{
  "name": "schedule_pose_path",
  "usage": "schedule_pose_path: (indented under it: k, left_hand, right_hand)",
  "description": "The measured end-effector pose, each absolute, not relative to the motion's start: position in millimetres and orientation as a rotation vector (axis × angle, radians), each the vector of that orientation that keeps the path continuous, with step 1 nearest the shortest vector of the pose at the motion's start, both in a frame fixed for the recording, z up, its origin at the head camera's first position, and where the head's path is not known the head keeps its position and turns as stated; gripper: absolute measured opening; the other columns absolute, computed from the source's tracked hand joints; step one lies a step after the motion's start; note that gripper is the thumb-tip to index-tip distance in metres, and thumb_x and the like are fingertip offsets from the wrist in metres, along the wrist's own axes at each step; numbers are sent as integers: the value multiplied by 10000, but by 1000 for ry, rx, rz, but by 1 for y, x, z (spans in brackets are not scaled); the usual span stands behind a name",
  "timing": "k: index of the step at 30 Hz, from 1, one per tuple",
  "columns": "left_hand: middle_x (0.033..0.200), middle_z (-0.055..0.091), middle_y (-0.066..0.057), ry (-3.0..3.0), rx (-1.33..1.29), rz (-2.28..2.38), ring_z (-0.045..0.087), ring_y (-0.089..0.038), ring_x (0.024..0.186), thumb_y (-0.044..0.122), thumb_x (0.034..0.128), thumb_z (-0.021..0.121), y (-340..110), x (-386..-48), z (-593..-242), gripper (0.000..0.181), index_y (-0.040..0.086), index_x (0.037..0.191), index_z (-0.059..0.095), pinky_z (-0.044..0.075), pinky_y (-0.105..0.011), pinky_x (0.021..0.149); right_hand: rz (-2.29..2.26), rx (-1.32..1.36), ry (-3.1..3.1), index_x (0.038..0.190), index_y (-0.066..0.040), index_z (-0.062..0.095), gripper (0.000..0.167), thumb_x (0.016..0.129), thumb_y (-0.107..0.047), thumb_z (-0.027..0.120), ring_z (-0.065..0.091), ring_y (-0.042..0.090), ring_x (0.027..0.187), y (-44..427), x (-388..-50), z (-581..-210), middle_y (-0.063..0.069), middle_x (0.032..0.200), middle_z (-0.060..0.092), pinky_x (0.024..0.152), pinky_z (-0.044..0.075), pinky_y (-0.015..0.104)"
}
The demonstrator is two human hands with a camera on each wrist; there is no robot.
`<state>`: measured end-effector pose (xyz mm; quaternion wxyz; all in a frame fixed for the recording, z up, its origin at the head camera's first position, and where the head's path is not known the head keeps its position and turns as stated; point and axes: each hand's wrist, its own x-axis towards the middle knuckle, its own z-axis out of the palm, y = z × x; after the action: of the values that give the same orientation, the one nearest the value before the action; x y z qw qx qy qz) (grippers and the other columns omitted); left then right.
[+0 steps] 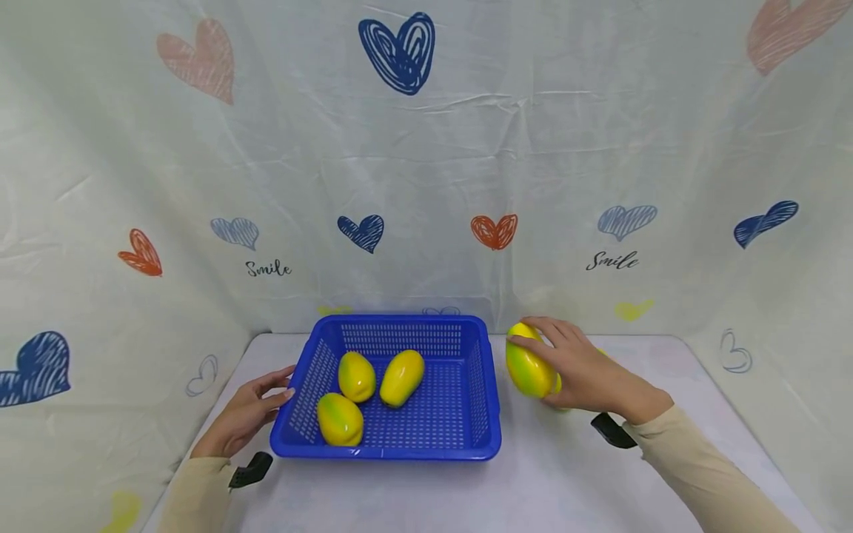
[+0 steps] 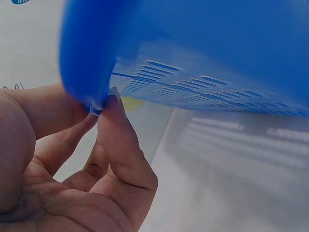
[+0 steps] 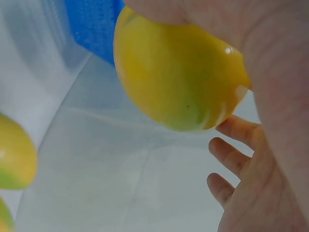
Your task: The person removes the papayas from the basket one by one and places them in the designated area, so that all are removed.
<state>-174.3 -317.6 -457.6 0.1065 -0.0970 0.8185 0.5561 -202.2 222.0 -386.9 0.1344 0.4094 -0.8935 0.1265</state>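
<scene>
A blue perforated basket (image 1: 426, 453) holds three yellow-green mangoes, a front one (image 1: 340, 420), a back one (image 1: 356, 377) and one (image 1: 403, 378) nearer the middle. At its left rim, my left hand (image 1: 245, 414) pinches the edge between thumb and fingers; the left wrist view shows the fingertips on the rim (image 2: 87, 53). Just right of the basket, my right hand (image 1: 583, 370) grips another mango (image 1: 529, 361), held above the table. In the right wrist view that mango (image 3: 178, 72) lies between the thumb and fingers of the hand (image 3: 260, 179).
Behind the right hand, partly hidden, is more yellow-green fruit; in the right wrist view two such fruits (image 3: 14, 154) show at the left edge. The white table (image 1: 400, 496) meets a hanging white cloth (image 1: 426, 178) printed with hearts at its back and sides.
</scene>
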Motion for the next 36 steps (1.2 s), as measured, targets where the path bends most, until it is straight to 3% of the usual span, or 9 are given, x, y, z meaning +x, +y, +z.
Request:
schedule_pose_path:
  k: [10,23,36]
  left_hand:
    - [1488,418,-291,2385,-200,1676,627,-191,978,139,1094,590,-320,-175,-457,627,-23,1635,317,557,-252,849]
    - [1481,418,-288,2368,-212,1677,634,-185,988,138,1097,583,-321,-172,-458,632,-24,1639,302,563,-242,861]
    - [1473,424,-280,2374,-217,1677,628,-189,981,135,1099,578,-321,-172,-459,626,-22,1639,304,563,-253,852]
  right_hand:
    - [424,1060,-2720,1507,-151,540,963,663,-156,1003,390,490,1394,251,-199,-397,220,1568,414,1099,340,731]
    - [460,978,-2730,1486,-198,538,990,621,-134,1015,397,530,1357,287,-196,-412,225,1549,430,1029,356,761]
    - [486,780,-2868,1496,-189,529,995,628,-118,1010,331,562,1400,320,-193,-413,246,1599,361,1057,305,809]
